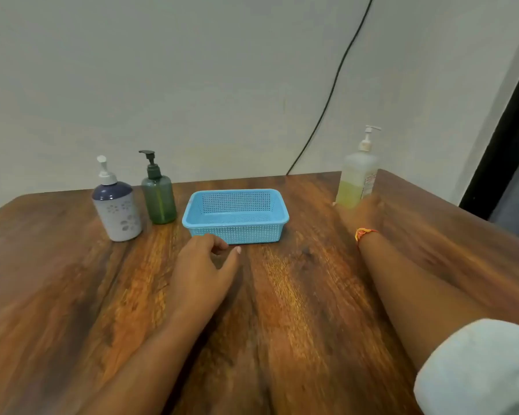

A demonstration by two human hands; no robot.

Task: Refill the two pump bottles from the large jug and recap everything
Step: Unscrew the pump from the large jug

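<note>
A white and purple pump bottle [116,205] with a flower pattern stands at the far left of the wooden table [72,280]. A dark green pump bottle [158,193] stands just right of it. The large clear jug [357,181], with a white pump top and yellow-green liquid in its lower part, stands at the far right. All three have their pumps on. My right hand [361,212], blurred, is at the base of the jug; its grip cannot be made out. My left hand [203,262] hovers over the table with loosely curled fingers, holding nothing, just in front of the basket.
An empty light blue perforated basket [192,223] sits between the green bottle and the jug. A black cable [336,82] runs down the wall behind the table. The table's right edge falls away beside the jug.
</note>
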